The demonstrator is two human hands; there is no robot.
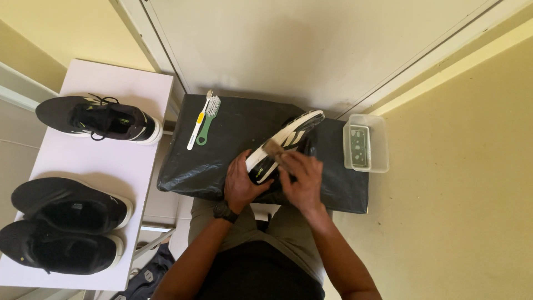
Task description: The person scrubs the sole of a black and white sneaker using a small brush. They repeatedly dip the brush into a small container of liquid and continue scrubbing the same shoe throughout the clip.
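Observation:
A black sneaker with a white sole lies tilted on its side over a surface covered in black plastic. My left hand grips the heel end of this sneaker. My right hand presses a small brown brush against the white sole edge. A dark watch sits on my left wrist.
A toothbrush with a yellow grip and a green brush lie at the covered surface's far left. A clear plastic tub stands at its right end. On a white table at left rest three black sneakers.

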